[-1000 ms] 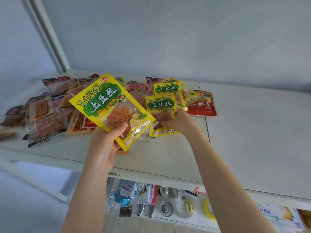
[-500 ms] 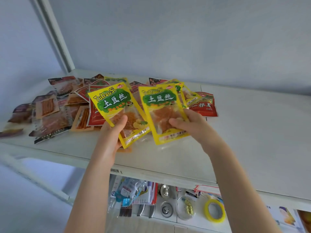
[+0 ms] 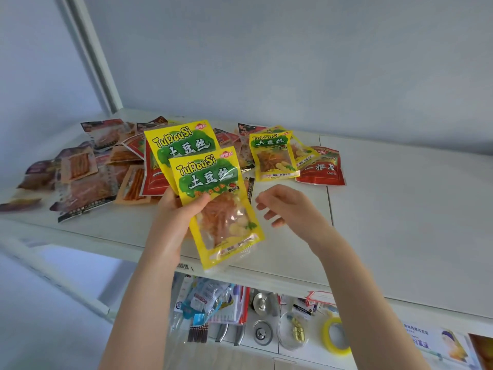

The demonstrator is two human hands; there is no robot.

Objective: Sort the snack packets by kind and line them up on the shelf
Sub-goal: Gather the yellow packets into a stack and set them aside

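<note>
White shelf (image 3: 400,209), pale wall (image 3: 293,62) behind. Mixed snack packets (image 3: 88,166) heaped at its left rear. Two overlapped yellow packets (image 3: 210,182) above the front edge, held in the grip of the left hand (image 3: 170,222). Beside it the right hand (image 3: 290,206), grip wide, empty. Yellow tape roll (image 3: 334,336) below.

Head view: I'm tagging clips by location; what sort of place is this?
Likely a small shop or stockroom: a white shelf heaped with branded snack packets, a barcode label on its front edge, and a yellow tape roll below.
</note>
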